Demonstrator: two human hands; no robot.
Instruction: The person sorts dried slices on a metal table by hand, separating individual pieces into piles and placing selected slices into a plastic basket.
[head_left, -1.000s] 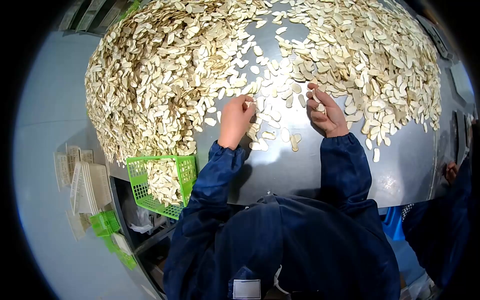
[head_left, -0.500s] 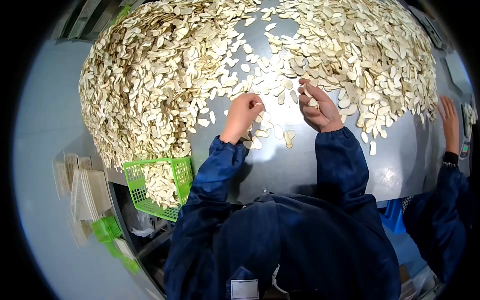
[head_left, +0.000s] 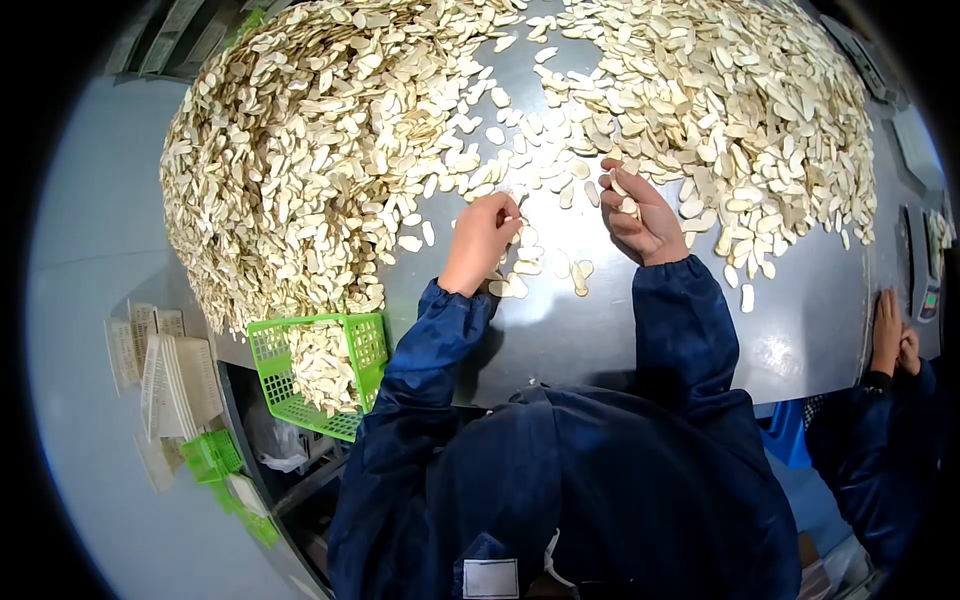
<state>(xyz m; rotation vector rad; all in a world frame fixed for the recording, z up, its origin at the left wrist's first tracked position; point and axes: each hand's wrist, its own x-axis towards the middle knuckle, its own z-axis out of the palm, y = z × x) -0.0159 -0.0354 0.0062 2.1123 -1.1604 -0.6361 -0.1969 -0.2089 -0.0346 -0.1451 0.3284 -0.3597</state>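
Observation:
Above the metal table, my left hand (head_left: pixel 482 242) is closed, its thumb and fingertips pinched together; whatever lies between them is too small to make out. A few loose pale slices (head_left: pixel 527 262) lie on the table just right of it. My right hand (head_left: pixel 646 222), palm turned up, has its fingers curled around several pale, flat, oval slices (head_left: pixel 628 206) that look dried. Its fingertips are close to the lower edge of the right-hand heap of slices (head_left: pixel 730 120). A larger heap of the same slices (head_left: pixel 290 160) rises at the left.
A green plastic basket (head_left: pixel 348 345) with slices in it hangs at the table's (head_left: pixel 560 350) left front edge. Stacked white trays (head_left: pixel 180 385) and a smaller green basket (head_left: pixel 210 457) stand lower left. At far right are a co-worker's hands (head_left: pixel 888 332) and a scale (head_left: pixel 928 300).
My left hand has shifted slightly, its fingers turning a little. My right hand stays nearly still with its slices. The co-worker's hand has drawn back toward the table edge, and a second hand now shows.

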